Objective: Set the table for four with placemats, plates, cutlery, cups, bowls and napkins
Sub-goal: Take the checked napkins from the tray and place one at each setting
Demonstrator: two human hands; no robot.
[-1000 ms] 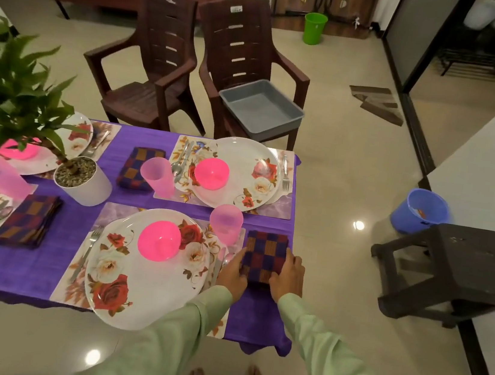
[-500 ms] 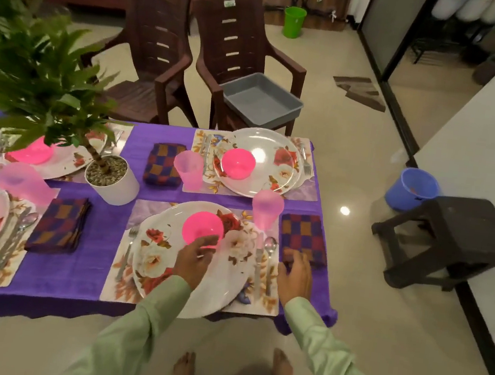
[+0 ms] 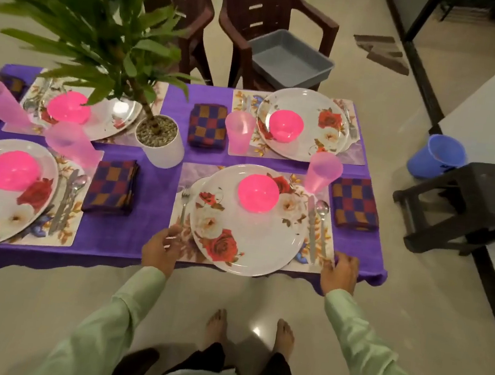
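1. Purple cloth (image 3: 149, 202) covers the table, and the place nearest the person on the right is the one in hand. The left hand (image 3: 159, 246) is at the near-left corner of its placemat (image 3: 320, 261) and the right hand (image 3: 339, 273) at the near-right corner.
2. The left hand's fingers are loosely curled, with the tips at the mat's edge beside the fork (image 3: 184, 204). The right hand lies over the other corner, knuckles up. Whether either hand pinches the mat cannot be told.
3. The step looks like squaring this mat to the table edge. It probably goes best if both corners move together, low and slowly, so that nothing on the mat shifts.
4. Things to watch:
   - The plate (image 3: 247, 250) overhangs the mat's near edge.
   - The bowl (image 3: 258, 193) sits loose on the plate.
   - The cup (image 3: 323, 172) stands at the mat's far-right corner, and a jerk would likely tip it.
   - The knife (image 3: 312, 227) and spoon (image 3: 321, 216) lie side by side to the right of the plate and should stay that way.
5. The napkin (image 3: 353, 203) lies on the cloth just right of the mat and need not move.
6. Count: four placemats, four plates, four pink bowls, four pink cups.
7. Napkins: four, the far-left napkin (image 3: 8, 83) partly hidden behind a cup.
8. Cutlery shows at every place, but only this set can be counted: three pieces.
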